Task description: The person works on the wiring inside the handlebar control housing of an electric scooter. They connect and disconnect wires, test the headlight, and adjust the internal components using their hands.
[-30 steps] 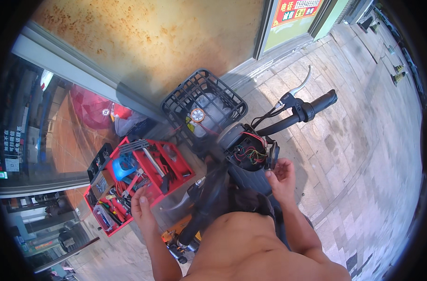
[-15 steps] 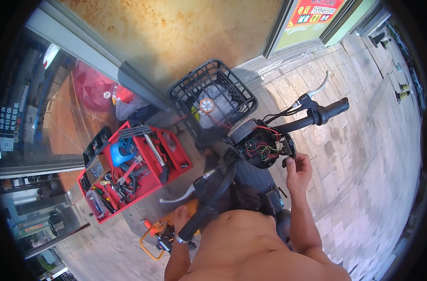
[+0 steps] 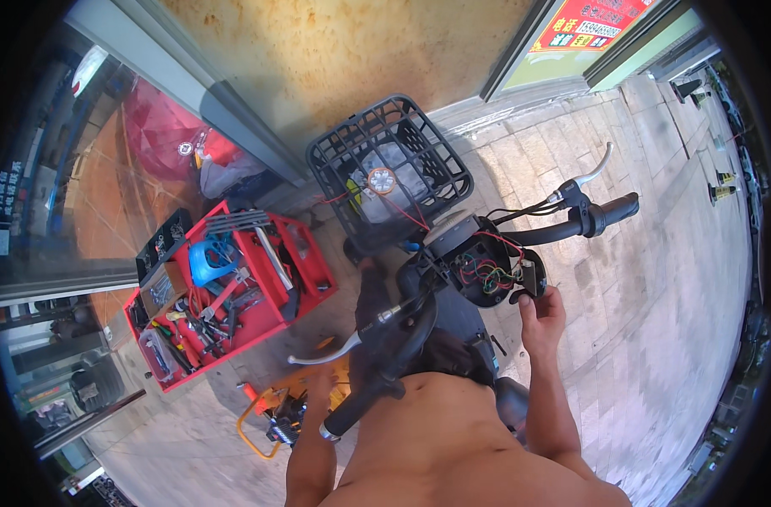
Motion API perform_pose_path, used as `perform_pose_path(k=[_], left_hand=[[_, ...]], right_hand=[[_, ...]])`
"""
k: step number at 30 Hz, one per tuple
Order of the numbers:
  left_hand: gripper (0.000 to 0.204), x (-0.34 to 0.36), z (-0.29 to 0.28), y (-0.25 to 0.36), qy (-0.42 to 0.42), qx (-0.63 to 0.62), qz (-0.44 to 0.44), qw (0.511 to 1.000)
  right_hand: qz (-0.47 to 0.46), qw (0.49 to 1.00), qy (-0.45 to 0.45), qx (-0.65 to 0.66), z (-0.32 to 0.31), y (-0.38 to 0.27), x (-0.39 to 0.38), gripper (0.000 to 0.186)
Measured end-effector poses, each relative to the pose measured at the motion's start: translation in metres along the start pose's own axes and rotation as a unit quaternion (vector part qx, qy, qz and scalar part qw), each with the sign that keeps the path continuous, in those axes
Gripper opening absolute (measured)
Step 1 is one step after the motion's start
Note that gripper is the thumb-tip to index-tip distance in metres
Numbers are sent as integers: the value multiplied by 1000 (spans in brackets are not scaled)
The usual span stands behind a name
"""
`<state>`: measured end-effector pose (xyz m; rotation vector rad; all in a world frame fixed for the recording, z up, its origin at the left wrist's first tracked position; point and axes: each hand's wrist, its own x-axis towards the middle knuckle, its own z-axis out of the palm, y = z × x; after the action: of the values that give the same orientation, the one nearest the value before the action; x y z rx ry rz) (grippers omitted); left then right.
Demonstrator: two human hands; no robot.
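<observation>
An electric bike's handlebar (image 3: 533, 229) stands in front of me, with an opened black housing (image 3: 478, 283) at its middle showing thin red, green and yellow wires. My right hand (image 3: 544, 319) pinches the edge of a black cover (image 3: 534, 269) at the housing's right side, thumb and fingers closed on it. Beside the left grip (image 3: 351, 411), below the silver brake lever (image 3: 324, 354), is my left hand (image 3: 320, 384); its fingers are blurred and partly lost against the orange thing behind.
A black basket (image 3: 318, 152) at the bike's front holds a clear plastic bag and a round light (image 3: 381, 180). To the left sits a red toolbox (image 3: 271, 317) full of hand tools. An orange-framed machine (image 3: 275, 414) stands low at left. A glass door and wall lie ahead.
The handlebar and basket sit slightly further right in view, and the toolbox slightly left. My left hand has shifted a little; the right hand keeps its pinch on the cover.
</observation>
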<state>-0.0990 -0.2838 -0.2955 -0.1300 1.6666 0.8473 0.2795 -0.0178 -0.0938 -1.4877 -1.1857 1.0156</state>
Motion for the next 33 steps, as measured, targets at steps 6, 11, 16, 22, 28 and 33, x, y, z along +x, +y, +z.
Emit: perform_pose_path(k=[6, 11, 16, 22, 28, 33], left_hand=[[32, -7, 29, 36, 69, -8, -5, 998], [33, -4, 24, 19, 60, 40, -20, 997], [31, 4, 8, -6, -1, -6, -7, 1000], [31, -11, 14, 5, 4, 22, 6, 1000], [33, -6, 20, 12, 42, 16, -27, 999], [32, -15, 30, 26, 57, 13, -26, 998]], right_hand=[[-12, 1000, 0, -9, 2, -6, -7, 36], [-34, 996, 21, -74, 2, -12, -10, 44], [-83, 993, 14, -85, 0, -12, -9, 38], [-64, 995, 9, -71, 0, -16, -5, 15], [-58, 997, 6, -58, 0, -21, 0, 16], [-32, 999, 2, -22, 1, -19, -2, 17]])
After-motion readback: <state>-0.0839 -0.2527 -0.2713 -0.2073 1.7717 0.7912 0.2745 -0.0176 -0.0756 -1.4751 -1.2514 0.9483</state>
